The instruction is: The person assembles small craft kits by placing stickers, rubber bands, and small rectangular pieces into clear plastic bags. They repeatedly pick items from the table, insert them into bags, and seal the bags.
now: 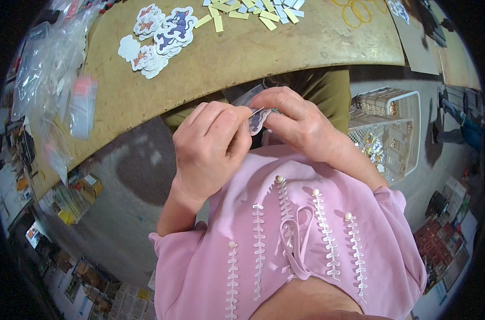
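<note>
Both my hands meet in front of my chest, just off the table's near edge. Between them is a small cartoon cutout (257, 122) with a dark figure and a white border. The fingers of my left hand (208, 144) are closed in a pinch at its left side. My right hand (304, 122) grips it from the right, fingers curled over the top. A piece of clear plastic (247, 96) shows behind the fingers; I cannot tell which hand touches it. On the table lie piles of similar cutouts, some with purple figures (176, 29), some with orange ones (145, 56).
Yellow and pale slips (237, 15) are scattered along the far side of the table (285, 50). Yellow rubber bands (355, 15) lie to their right. Clear zip bags (82, 109) hang over the left part. Plastic crates (407, 133) with shiny packets stand on the floor at right.
</note>
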`<control>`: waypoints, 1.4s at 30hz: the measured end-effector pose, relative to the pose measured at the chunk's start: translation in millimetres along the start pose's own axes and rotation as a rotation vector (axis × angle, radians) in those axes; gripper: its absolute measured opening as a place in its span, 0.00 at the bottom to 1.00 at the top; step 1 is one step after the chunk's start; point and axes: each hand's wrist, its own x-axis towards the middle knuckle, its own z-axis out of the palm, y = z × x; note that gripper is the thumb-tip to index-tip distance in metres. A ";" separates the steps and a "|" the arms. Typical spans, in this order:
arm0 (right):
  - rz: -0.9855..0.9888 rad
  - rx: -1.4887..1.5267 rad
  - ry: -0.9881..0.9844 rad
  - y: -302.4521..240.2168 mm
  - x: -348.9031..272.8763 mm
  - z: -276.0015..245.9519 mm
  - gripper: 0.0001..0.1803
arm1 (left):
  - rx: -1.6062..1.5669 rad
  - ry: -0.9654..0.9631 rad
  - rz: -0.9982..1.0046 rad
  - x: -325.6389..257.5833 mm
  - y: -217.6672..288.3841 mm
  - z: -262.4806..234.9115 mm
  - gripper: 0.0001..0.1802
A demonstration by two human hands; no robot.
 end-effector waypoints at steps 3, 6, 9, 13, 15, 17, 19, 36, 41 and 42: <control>0.008 0.049 0.021 -0.9 0.4 -0.4 0.11 | -0.235 0.046 -0.135 -0.8 -2.2 -2.0 0.11; 0.034 0.072 0.049 1.7 -0.8 -0.1 0.11 | -0.309 0.131 -0.053 0.0 -11.8 0.4 0.10; 0.061 0.107 0.045 4.5 -2.3 -0.8 0.10 | -0.296 0.235 0.102 -0.5 -20.3 -3.5 0.14; 0.045 0.103 0.012 5.9 -3.0 -0.3 0.11 | -0.364 0.432 -0.321 27.4 -31.9 -13.5 0.17; 0.043 0.094 0.000 4.3 -3.2 -1.9 0.10 | -0.045 0.506 -0.254 46.1 -47.2 -15.8 0.23; 0.045 0.092 0.016 3.0 -2.1 -5.1 0.11 | 0.043 0.449 -0.199 40.1 -52.9 -25.0 0.27; 0.061 0.085 0.027 2.0 -2.3 -8.9 0.12 | -0.142 0.276 -0.137 27.9 -45.0 -26.0 0.34; 0.085 0.088 -0.149 -12.3 9.3 -18.3 0.17 | 0.066 -0.063 0.088 8.4 0.7 -18.2 0.15; 0.039 0.018 -0.120 -7.6 6.7 -16.5 0.19 | 0.025 -0.055 0.020 0.3 -7.4 -4.5 0.16; 0.038 0.018 -0.111 -6.7 5.2 -15.8 0.20 | 0.015 -0.050 -0.003 -2.1 -7.7 -4.1 0.17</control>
